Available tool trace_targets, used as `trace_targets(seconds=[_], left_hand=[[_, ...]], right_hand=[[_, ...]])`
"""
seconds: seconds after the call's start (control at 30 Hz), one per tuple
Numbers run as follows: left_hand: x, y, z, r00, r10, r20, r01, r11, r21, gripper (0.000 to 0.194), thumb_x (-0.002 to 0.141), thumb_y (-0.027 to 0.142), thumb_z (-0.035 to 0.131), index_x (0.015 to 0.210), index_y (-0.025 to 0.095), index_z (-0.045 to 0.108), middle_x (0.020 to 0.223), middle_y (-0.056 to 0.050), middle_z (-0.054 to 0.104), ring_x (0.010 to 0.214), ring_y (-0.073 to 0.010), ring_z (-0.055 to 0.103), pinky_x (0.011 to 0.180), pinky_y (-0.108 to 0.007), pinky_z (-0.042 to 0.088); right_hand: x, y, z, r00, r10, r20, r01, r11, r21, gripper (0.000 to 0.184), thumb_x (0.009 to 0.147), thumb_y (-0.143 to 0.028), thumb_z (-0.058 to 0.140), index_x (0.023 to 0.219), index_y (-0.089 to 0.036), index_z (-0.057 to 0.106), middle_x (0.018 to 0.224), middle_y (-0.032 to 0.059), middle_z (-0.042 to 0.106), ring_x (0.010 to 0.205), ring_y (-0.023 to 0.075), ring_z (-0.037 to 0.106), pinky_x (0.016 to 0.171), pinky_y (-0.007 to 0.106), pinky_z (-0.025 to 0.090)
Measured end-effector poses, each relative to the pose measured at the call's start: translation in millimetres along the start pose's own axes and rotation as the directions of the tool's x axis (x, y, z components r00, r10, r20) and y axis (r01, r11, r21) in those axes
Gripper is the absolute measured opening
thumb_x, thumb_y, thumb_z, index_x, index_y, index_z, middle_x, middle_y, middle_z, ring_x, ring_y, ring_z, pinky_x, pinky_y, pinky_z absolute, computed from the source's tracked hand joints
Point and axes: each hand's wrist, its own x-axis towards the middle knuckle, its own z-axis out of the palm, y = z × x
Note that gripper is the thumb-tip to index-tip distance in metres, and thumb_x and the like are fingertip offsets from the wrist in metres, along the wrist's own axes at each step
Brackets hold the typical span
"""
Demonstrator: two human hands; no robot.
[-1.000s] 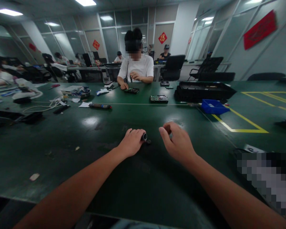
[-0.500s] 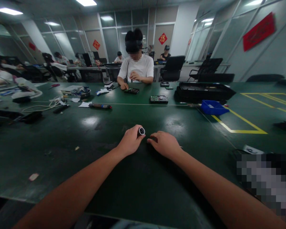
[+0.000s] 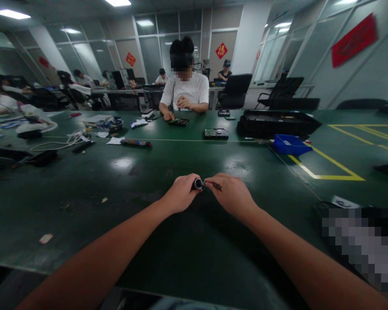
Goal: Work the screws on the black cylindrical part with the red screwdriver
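My left hand is wrapped round a short dark cylinder, whose round end with a pale ring faces me. The middle of that end looks dark and hollow. At its right side, my right hand pinches a small thin piece between thumb and fingertips. That piece's tip is at the ring's edge; I cannot tell whether they touch. Both hands are low over the green table, and most of the cylinder is hidden by the left fingers.
Across the table a person in white handles a circuit board. A hard drive, a long black tray and a blue bin lie beyond my hands. An electric screwdriver and cables lie left.
The cylinder has shifted slightly right and down in my left hand. My right hand has come closer, and a thin piece now shows at its fingertips.
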Motion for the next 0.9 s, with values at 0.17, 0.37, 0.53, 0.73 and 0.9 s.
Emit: trace_targets(seconds=[0.17,0.37,0.53,0.73,0.9], left_hand=[[-1,6,2.3,0.997,0.065,0.044,-0.066,0.997,0.028,0.015,0.093,0.024,0.057,0.108,0.021,0.054,0.107,-0.005,0.065,0.102,-0.0234,0.061,0.095,-0.043,0.045],[-3,8,2.0,0.992,0.114,0.048,-0.118,0.989,0.085,0.019,0.093,0.021,0.056,0.111,0.020,0.054,0.109,-0.006,0.065,0.100,-0.0238,0.059,0.096,-0.045,0.043],[-2,8,3.3,0.983,0.172,0.060,-0.177,0.981,0.084,0.021,0.091,0.018,0.057,0.111,0.018,0.054,0.112,-0.007,0.065,0.102,-0.0234,0.058,0.099,-0.045,0.042],[-3,10,0.2,0.988,0.150,0.041,-0.152,0.988,0.034,0.024,0.092,0.018,0.055,0.115,0.019,0.053,0.113,-0.007,0.064,0.103,-0.0242,0.057,0.098,-0.045,0.043],[-3,10,-0.8,0.989,0.140,0.037,-0.141,0.990,0.007,0.022,0.091,0.018,0.055,0.113,0.019,0.054,0.109,-0.007,0.064,0.100,-0.0240,0.057,0.096,-0.045,0.043]], right_hand=[[-2,-12,-4,0.999,-0.020,0.045,0.021,1.000,-0.022,0.022,0.094,-0.019,0.054,0.095,-0.021,0.076,0.094,0.0053,0.074,0.081,0.0197,0.067,0.071,0.032,0.049],[-1,-12,-3,1.000,0.002,0.008,-0.002,1.000,0.025,0.016,0.090,-0.019,0.058,0.082,-0.020,0.073,0.083,0.0036,0.071,0.073,0.0169,0.063,0.068,0.030,0.045],[0,-10,1,0.989,0.136,-0.054,-0.133,0.989,0.063,0.008,0.083,-0.025,0.067,0.079,-0.020,0.062,0.077,0.0018,0.067,0.069,0.0163,0.060,0.063,0.029,0.041],[-3,-13,0,0.984,0.177,-0.009,-0.173,0.971,0.162,0.008,0.087,-0.029,0.060,0.089,-0.021,0.062,0.080,0.0018,0.068,0.071,0.0167,0.061,0.062,0.029,0.041],[-4,-12,0,0.976,0.216,0.036,-0.219,0.948,0.233,0.014,0.086,-0.034,0.063,0.090,-0.021,0.062,0.081,0.0013,0.068,0.071,0.0163,0.061,0.062,0.029,0.042]])
